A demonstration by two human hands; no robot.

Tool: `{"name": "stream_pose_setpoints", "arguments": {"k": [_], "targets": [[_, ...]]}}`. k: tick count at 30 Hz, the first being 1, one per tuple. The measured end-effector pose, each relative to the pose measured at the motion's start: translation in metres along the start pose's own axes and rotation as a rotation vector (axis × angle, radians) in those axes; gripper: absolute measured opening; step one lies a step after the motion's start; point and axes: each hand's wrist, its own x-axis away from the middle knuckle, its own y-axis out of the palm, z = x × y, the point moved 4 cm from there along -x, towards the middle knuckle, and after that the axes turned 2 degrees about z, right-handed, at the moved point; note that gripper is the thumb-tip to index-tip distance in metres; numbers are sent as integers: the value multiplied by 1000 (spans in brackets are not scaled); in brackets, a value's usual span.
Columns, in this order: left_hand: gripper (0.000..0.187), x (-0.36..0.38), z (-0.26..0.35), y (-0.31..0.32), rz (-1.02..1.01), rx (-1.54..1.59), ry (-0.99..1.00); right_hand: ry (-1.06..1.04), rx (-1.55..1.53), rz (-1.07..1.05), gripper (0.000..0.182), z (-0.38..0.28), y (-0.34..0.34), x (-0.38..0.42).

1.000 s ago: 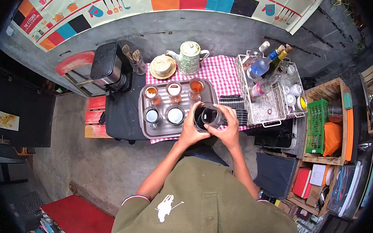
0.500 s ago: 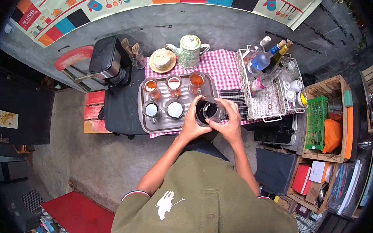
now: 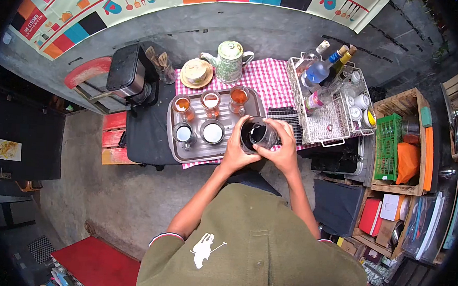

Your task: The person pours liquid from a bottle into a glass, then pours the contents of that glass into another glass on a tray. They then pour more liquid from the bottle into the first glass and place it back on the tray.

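Both hands hold a clear glass with dark contents [image 3: 254,133] over the right front part of a grey-brown tray [image 3: 192,154]. My left hand [image 3: 237,150] is wrapped round its left side, and my right hand [image 3: 283,149] grips the right side with the thumb in front. Along the tray's back row stand glasses of amber drink, among them a left one [image 3: 183,106], a middle one [image 3: 211,103] and a right one [image 3: 239,98]. Nearer the front are a glass with pale contents [image 3: 184,134] and another pale-topped one [image 3: 212,132].
Behind the tray are a green patterned teapot [image 3: 230,64] and a lidded cup on a saucer [image 3: 196,73]. To the right, a white wire basket [image 3: 324,129] holds bottles and jars. A black bin-like appliance [image 3: 126,69] stands left, and wooden crates [image 3: 417,101] far right.
The view has shifted slightly, so the table things appear a little further left and up. Both hands keep their hold on the glass.
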Motion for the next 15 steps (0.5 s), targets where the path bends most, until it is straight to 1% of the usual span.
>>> {"name": "stream_pose_setpoints", "arguments": {"k": [15], "targets": [[109,0,-2,2,-7,30,-14,25,11,-27,66,-2,-2,-1]]}}
